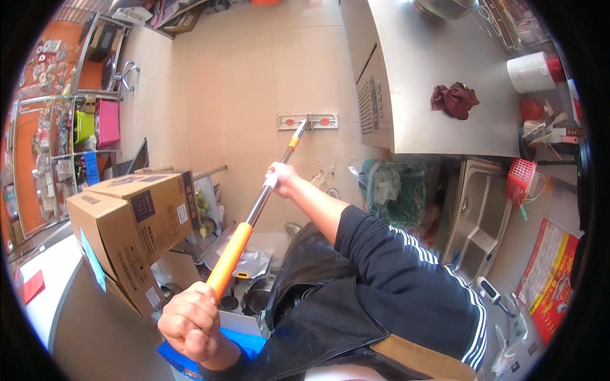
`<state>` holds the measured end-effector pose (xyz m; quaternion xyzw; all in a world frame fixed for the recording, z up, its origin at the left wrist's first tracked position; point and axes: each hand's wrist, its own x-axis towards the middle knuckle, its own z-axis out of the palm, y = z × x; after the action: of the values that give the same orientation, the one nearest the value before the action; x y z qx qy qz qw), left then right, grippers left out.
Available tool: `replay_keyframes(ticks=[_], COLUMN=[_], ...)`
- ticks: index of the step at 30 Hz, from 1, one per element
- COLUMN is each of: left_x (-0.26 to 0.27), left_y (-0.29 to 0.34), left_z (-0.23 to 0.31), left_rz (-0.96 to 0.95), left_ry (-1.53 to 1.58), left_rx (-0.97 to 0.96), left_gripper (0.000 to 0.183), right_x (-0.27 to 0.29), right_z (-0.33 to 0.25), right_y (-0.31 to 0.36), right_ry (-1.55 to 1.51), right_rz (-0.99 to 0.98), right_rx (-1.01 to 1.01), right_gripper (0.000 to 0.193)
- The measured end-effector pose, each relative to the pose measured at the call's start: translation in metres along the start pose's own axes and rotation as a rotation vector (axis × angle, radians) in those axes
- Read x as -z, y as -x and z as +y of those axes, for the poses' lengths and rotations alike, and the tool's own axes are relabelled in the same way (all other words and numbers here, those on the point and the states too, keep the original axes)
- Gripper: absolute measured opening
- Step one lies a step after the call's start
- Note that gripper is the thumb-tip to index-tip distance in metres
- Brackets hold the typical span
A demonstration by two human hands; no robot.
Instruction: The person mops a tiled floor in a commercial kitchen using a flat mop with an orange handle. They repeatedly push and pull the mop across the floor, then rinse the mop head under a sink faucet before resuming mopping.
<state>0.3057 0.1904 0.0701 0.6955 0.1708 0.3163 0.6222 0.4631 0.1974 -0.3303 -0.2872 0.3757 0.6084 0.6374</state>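
Observation:
A flat mop (pixel 259 206) with a black pole and orange grips slants from the lower left up to the middle of the floor. Wrapped round the end of its thick orange grip is my left hand (pixel 190 322), closed. Farther along the pole, my right hand (pixel 282 180) is closed on it too, with that arm stretched forward. The mop's rectangular grey head (pixel 289 122), marked with two orange-red pieces, lies flat on the tiled floor (pixel 235 82). Its underside is hidden.
Right of the mop head stands a steel counter (pixel 413 133) with a dark red cloth (pixel 455 100) on it. A lined green bin (pixel 397 190) and a sink (pixel 478 219) are nearer. Cardboard boxes (pixel 130 228) stand on the left, shelves (pixel 47 159) beyond them.

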Motion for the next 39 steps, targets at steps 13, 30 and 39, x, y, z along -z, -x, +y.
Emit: replay_keyframes(ticks=[13, 30, 39], left_x=[0.029, 0.083, 0.091], left_y=[-0.081, -0.322, -0.348], left_z=[-0.025, -0.07, -0.072], left_rz=[-0.192, -0.34, -0.341], left_ry=[0.175, 0.286, 0.294], left_rx=[-0.089, -0.049, -0.039], left_gripper=[0.033, 0.034, 0.032], right_x=[-0.004, 0.029, 0.029], right_z=[-0.133, -0.328, -0.33], right_y=[0.101, 0.128, 0.126], right_ry=[1.166, 1.554, 1.506], right_rz=[0.26, 1.537, 1.576], right_rx=[1.091, 1.23, 1.273], right_gripper=[0.028, 0.038, 0.034])
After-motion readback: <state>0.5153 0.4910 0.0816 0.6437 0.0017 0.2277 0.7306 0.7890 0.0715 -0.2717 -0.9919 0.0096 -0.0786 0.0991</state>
